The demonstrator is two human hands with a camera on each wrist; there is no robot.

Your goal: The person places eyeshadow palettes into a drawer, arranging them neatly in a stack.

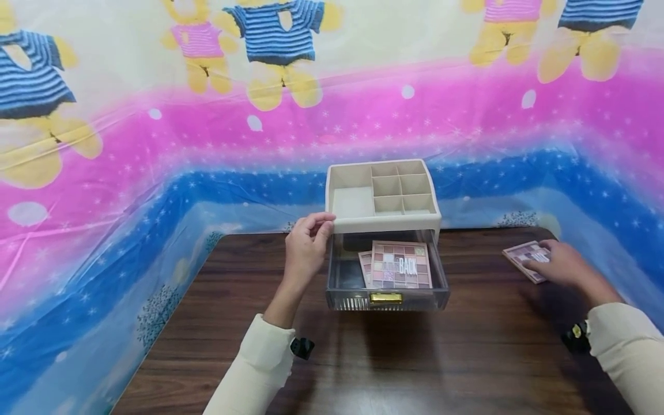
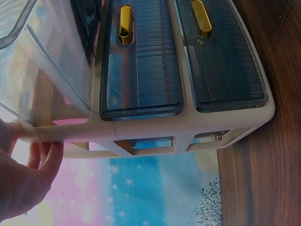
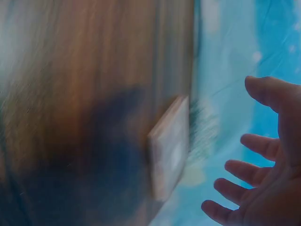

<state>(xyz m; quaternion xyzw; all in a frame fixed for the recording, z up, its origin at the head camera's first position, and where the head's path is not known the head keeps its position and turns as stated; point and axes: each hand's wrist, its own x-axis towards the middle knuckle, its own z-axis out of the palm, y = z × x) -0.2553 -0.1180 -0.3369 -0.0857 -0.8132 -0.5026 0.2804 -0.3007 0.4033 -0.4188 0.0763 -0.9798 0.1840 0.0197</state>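
A cream desktop organizer (image 1: pixel 386 223) stands on the table with its top clear drawer (image 1: pixel 353 301) pulled out. Inside that drawer lie eyeshadow palettes (image 1: pixel 400 274), one overlapping another. My left hand (image 1: pixel 306 251) grips the organizer's upper left edge; in the left wrist view, the thumb and fingers are on opposite sides of its frame (image 2: pixel 94 129). At the table's far right lies another palette (image 1: pixel 520 253), possibly with more under it. Over it hovers my right hand (image 1: pixel 565 266), fingers spread and apart from the palette (image 3: pixel 171 150) in the right wrist view.
Two lower drawers (image 2: pixel 143 70) with gold handles are closed. The organizer's top has one large compartment (image 1: pixel 353 199) and several small ones (image 1: pixel 415 184). The dark wooden table (image 1: pixel 233 323) ends near the right palette, against a patterned cloth (image 1: pixel 363 115).
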